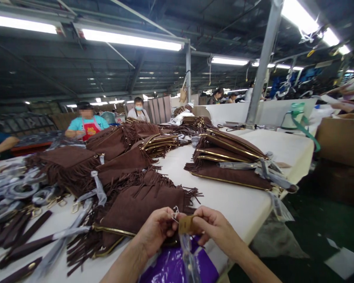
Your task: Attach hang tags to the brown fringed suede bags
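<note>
A purple plastic package (pixel 206 263), without any writing I can make out, lies just on the near side of the front fringed bag (pixel 144 208), which is dark brown with a gold zipper edge. Above the package, at the right end of that bag, the right hand (pixel 216 225) pinches a tan tag (pixel 185 225); the small mark on its face is too blurred to read. The left hand (pixel 157 230) is beside it, fingers closed on a thin white string (pixel 175 214). Brown straps (pixel 32 245), partly in clear wrap, lie left of the front fringed bag on the white worktop (pixel 224 204). Beyond it to the right is a stack of gold-zippered bags (pixel 230 157). Farther off, beyond it to the left, a co-worker (pixel 88 120) wears a red apron (pixel 91 129) with yellow print, too small to read.
</note>
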Tool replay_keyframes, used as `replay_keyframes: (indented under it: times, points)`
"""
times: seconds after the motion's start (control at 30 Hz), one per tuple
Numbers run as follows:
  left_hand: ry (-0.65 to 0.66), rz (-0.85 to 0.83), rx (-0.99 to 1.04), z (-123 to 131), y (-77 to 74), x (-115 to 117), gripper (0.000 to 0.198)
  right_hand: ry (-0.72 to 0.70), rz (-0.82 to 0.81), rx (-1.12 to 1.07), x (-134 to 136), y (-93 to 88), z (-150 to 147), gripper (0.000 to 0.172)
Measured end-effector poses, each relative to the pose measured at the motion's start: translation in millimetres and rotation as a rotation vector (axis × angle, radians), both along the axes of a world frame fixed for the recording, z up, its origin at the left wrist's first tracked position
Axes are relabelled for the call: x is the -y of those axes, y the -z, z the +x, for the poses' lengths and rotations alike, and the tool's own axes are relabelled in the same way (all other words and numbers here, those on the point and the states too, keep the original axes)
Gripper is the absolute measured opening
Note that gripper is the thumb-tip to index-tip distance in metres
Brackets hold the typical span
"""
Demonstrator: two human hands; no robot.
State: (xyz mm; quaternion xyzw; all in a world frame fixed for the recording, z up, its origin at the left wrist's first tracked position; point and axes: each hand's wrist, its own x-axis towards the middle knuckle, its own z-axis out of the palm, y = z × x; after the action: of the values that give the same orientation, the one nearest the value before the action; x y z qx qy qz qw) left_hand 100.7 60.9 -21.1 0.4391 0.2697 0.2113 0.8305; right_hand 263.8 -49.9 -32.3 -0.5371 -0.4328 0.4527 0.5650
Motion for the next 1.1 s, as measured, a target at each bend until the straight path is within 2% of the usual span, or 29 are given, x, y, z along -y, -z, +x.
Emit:
replay_keyframes:
  times: [0.07,0.17,0.27,0.4,0.5,0.57,0.63,0.7,0.8,0.83,0.87,0.93,0.97,1.03,1.1]
  points:
    - [-0.010,-0.015,-0.007,0,1.4,-1,0.018,0.155,0.017,0.058,-6,8.6,-10,0.046]
    - [-0.029,-0.028,0.018,-2,3.8,-1,0.019,0.274,0.034,0.101,-10,16.4,-21,0.050]
    - [-0.043,-0.032,0.047,-3,5.0,-1,0.020,0.277,0.071,0.199,-7,17.0,-24,0.044]
    - [-0.059,0.031,0.022,-2,1.6,3,0.021,0.181,0.153,0.534,1,6.9,-18,0.029]
    - [-0.049,0.201,-0.012,1,-2.8,8,0.018,0.079,0.180,0.634,2,0.4,-16,0.027]
    - [0.009,0.389,-0.018,4,-3.5,10,0.011,0.024,0.166,0.599,0,1.6,-18,0.025]
    - [0.064,0.597,-0.034,5,-1.1,10,0.020,0.009,0.106,0.506,-3,6.3,-19,0.022]
    - [0.070,0.753,-0.082,4,2.3,8,0.037,0.053,0.060,0.456,-3,11.0,-20,0.020]
    - [0.057,0.903,-0.172,-3,0.8,4,0.051,0.188,0.084,0.592,4,11.2,-20,0.017]
    - [0.058,0.959,-0.210,-6,-3.6,4,0.053,0.207,0.076,0.654,8,9.5,-21,0.023]
    - [0.056,1.019,-0.248,-11,-10.2,3,0.055,0.197,0.053,0.710,12,7.4,-23,0.038]
    - [0.037,1.113,-0.314,-22,-29.2,-1,0.054,0.114,0.018,0.795,21,4.4,-29,0.070]
    - [0.027,1.129,-0.329,-29,-40.3,-4,0.052,0.071,0.025,0.825,24,4.2,-32,0.077]
    - [0.016,1.091,-0.320,-44,-61.3,-13,0.048,0.027,0.089,0.854,27,6.8,-36,0.073]
    - [-0.009,1.006,-0.288,-60,-75.3,-22,0.042,0.026,0.154,0.849,27,11.9,-33,0.062]
